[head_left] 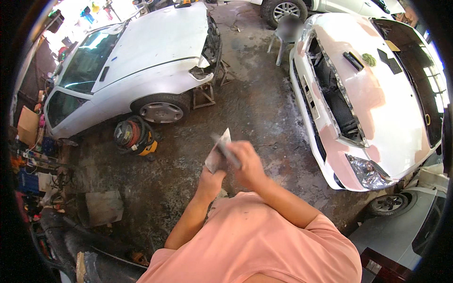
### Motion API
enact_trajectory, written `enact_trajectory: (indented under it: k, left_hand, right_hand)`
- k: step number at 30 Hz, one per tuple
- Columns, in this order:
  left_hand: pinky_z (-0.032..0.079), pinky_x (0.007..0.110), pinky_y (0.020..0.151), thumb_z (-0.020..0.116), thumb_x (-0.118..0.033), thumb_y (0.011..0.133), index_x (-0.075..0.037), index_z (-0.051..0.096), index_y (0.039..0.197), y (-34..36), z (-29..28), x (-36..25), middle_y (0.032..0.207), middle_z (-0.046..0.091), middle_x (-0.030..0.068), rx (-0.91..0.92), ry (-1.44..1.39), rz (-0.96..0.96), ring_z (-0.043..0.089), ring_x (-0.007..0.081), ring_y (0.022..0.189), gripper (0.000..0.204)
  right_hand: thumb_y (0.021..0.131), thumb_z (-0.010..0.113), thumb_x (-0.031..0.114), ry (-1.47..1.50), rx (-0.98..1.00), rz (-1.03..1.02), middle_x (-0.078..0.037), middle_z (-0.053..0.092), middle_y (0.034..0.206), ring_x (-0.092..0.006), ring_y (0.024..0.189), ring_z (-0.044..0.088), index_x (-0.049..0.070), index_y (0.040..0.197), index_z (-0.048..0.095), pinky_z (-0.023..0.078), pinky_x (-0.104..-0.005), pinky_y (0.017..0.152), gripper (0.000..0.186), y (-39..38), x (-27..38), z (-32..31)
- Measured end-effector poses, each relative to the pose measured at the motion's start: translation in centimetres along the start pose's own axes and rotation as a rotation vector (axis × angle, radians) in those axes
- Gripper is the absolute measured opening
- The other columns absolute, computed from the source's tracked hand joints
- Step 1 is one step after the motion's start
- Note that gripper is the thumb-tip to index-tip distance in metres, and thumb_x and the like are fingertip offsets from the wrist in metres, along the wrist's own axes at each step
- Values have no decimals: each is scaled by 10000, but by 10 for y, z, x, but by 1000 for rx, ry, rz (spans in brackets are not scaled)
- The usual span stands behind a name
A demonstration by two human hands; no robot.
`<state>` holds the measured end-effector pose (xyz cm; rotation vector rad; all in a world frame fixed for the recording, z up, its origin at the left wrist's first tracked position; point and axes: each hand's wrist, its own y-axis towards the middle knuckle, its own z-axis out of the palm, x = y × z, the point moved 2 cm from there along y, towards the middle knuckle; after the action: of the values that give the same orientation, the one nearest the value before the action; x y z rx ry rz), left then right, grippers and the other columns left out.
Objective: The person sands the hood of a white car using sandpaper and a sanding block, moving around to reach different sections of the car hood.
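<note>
In front of my chest, my left hand (210, 185) is closed on the lower end of a thin flat plate (215, 162), greyish with a pale pointed tip, that looks like a filler mixing plate. My right hand (248, 162) is wrapped round a grey putty spreader (229, 154). The spreader's blade lies across the plate's face and is smeared by motion. Both hands are close together over the floor, well apart from either car. Any filler on the plate is too blurred to make out.
Ahead left stands a white car (155, 47), a vacuum cleaner (134, 137) beside its wheel. On the right, a white car (377, 113) with pink patches carries a black sanding block (353, 61). A plastic chair (280, 49) stands beyond; a silver car (401, 231) is at lower right.
</note>
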<state>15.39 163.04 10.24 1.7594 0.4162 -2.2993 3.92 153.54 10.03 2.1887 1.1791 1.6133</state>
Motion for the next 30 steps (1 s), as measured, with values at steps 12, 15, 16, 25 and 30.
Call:
enact_trajectory:
  k: [12, 15, 16, 25, 30]
  left_hand:
    - [628, 528, 678, 569, -473, 987, -16, 488, 1384, -10, -33, -36, 1262, 643, 176, -28, -449, -327, 688, 351, 1062, 611]
    - [636, 525, 640, 602, -409, 974, -5, 507, 1359, -6, -39, -41, 1242, 644, 196, -15, -483, -343, 694, 362, 1035, 566]
    - [635, 533, 638, 621, -377, 966, -1, 516, 1347, -6, -40, -41, 1238, 642, 204, -10, -506, -347, 692, 369, 1032, 546]
    - [635, 454, 542, 610, -317, 959, 23, 514, 1339, -9, -35, -41, 1170, 675, 196, -1, -428, -343, 729, 334, 899, 519]
    - [640, 517, 634, 600, -285, 970, 30, 525, 1318, -6, -45, -43, 1191, 661, 200, 21, -416, -283, 711, 352, 961, 475]
  right_hand:
    - [876, 642, -63, 190, -7, -85, -202, 596, 1302, -347, 1177, 603, 14, 1257, 615, 481, -417, 1002, 389, -17, 1, -59]
    - [798, 734, -27, 134, 23, -187, -196, 573, 1308, -363, 1176, 592, 13, 1251, 630, 483, -421, 1002, 467, -30, 3, -60]
    - [794, 746, -1, 143, 40, -218, -198, 575, 1303, -361, 1164, 600, 12, 1267, 627, 490, -421, 988, 488, -28, 9, -63]
    - [851, 696, -42, 90, 61, -17, -171, 558, 1306, -347, 1144, 605, 36, 1240, 635, 509, -385, 958, 401, -1, -8, -66]
    - [713, 732, -62, -41, 140, -60, -164, 560, 1311, -372, 1140, 616, 68, 1263, 634, 531, -412, 953, 574, -16, -5, -73]
